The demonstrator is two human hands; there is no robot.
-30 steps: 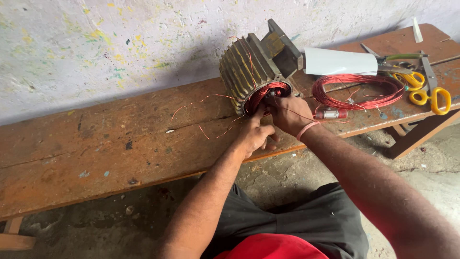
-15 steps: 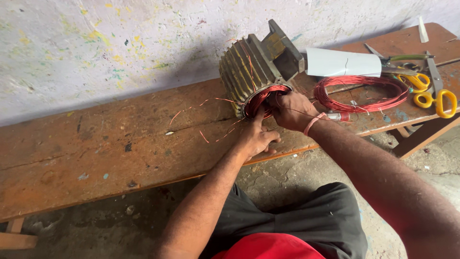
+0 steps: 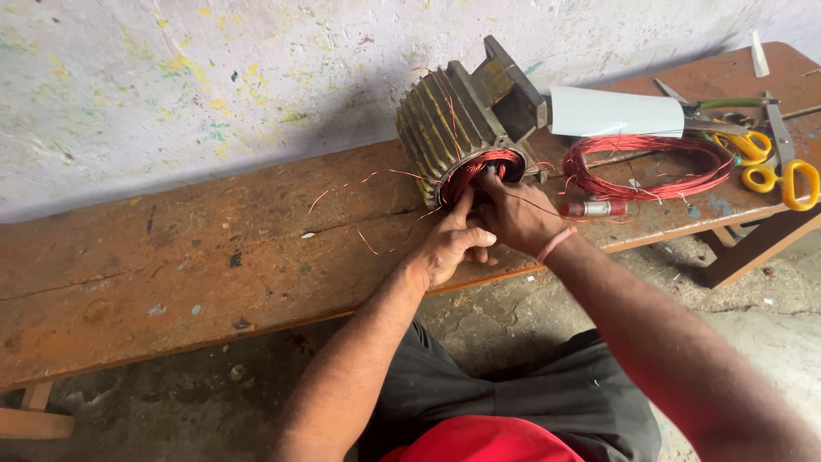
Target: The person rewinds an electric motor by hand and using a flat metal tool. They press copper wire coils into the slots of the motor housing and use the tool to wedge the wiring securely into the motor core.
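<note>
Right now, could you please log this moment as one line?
left hand: on red winding | right hand: fingers in motor stator | bench: wire coil, scissors

A small repair workshop is shown: a worn wooden surface (image 3: 171,282) set against a paint-spattered wall (image 3: 171,85), carrying a finned motor stator (image 3: 453,115), a red wire coil (image 3: 650,162) and yellow-handled scissors (image 3: 774,167) above a rough concrete floor (image 3: 171,411).

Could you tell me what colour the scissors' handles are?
Yellow scissors handles, clearest in the head view.
</note>
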